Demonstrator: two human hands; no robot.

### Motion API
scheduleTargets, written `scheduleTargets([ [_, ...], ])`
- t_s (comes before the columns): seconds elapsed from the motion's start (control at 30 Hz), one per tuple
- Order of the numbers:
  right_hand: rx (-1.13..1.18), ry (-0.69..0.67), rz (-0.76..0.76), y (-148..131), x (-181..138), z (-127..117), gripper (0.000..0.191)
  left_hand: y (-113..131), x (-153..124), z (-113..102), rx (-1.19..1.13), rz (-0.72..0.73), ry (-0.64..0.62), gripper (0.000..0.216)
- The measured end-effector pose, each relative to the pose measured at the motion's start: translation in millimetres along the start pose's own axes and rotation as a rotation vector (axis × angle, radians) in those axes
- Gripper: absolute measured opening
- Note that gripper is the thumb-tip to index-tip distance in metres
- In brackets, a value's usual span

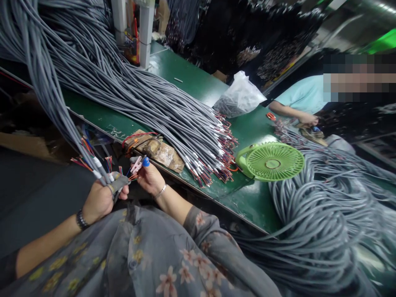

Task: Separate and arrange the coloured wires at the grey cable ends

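Observation:
My left hand [100, 201] is closed round the ends of a few grey cables [102, 175], whose stripped red, blue and white wires fan out above my fist. My right hand [150, 177] is closed on a small pink tool with a blue tip [140, 163], held against those wire ends. Both hands sit low, in front of the edge of the green table [247, 198]. A big bundle of grey cables [139, 95] lies across the table with its coloured wire ends [213, 156] pointing right.
A green fan [272, 161] lies on the table. A clear plastic bag [239, 97] sits further back. Another heap of grey cable [324, 214] fills the right side. A co-worker's hand [307, 119] rests at the far right edge. Brown taped packets [157, 150] lie near the table's edge.

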State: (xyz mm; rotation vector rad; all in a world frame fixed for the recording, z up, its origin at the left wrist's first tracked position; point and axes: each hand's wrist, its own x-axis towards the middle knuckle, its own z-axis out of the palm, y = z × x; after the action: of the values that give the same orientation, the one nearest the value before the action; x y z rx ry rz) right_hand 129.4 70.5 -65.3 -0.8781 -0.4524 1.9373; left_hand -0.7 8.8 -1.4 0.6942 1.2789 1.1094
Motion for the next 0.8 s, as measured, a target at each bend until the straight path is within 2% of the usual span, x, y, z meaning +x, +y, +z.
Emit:
scheduleTargets([
  [0.17,-0.015,0.024,-0.028,2.0,-0.5,2.4,0.048,-2.6,0.7,-1.1,0.039,0.006,-0.003,0.028],
  [0.33,-0.056,-0.032,0.056,-6.6,-9.0,1.1,0.059,-1.8,-1.8,-2.6,-0.005,0.001,0.021,0.028],
  [0.43,-0.051,-0.045,0.065,-12.8,-14.3,-1.7,0.052,-2.6,-6.1,-6.7,-0.015,-0.006,0.037,0.029],
  [0.57,-0.049,-0.033,0.005,-14.0,-15.5,-6.8,0.035,-5.9,-8.9,-9.2,-0.048,0.029,0.087,0.028],
  [0.8,-0.091,-0.063,0.002,-7.2,-15.6,-11.1,0.043,-3.9,-4.9,3.7,-0.084,0.068,0.157,0.024],
])
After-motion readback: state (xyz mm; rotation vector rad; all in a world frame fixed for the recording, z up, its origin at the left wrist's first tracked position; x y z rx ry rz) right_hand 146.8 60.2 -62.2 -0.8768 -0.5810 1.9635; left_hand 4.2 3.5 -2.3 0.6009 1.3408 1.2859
